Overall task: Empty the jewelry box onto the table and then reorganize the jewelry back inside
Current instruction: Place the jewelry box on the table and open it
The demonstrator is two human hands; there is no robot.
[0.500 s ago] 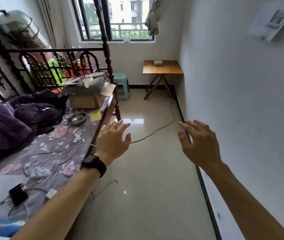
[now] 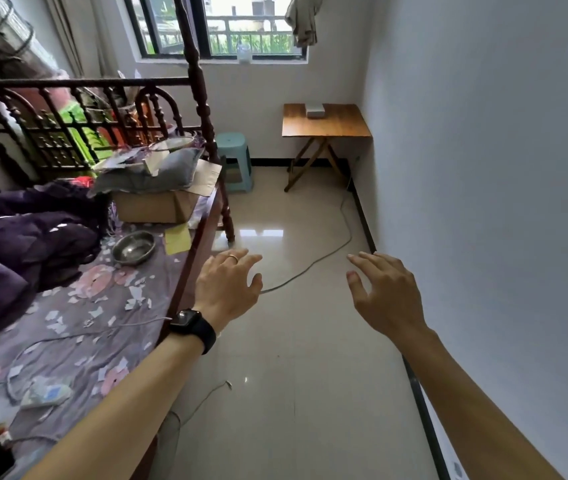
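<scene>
Two hands are reaching forward, well short of the one wooden table [image 2: 327, 128]: the left hand [image 2: 228, 285], wearing one ring [image 2: 233, 258] and one watch [image 2: 192, 329], and the right hand [image 2: 384, 292], both with fingers loosely spread and holding nothing. One jewelry box [image 2: 316, 110], if that small pale block is really it, is sitting at the table's far edge. One stool [image 2: 235, 161] is standing left of the table. Compared with earlier, the table is appearing slightly larger.

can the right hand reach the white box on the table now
Probably not: the right hand hangs over floor, well short of the white box on the far table; only floor and a cable between.
</scene>
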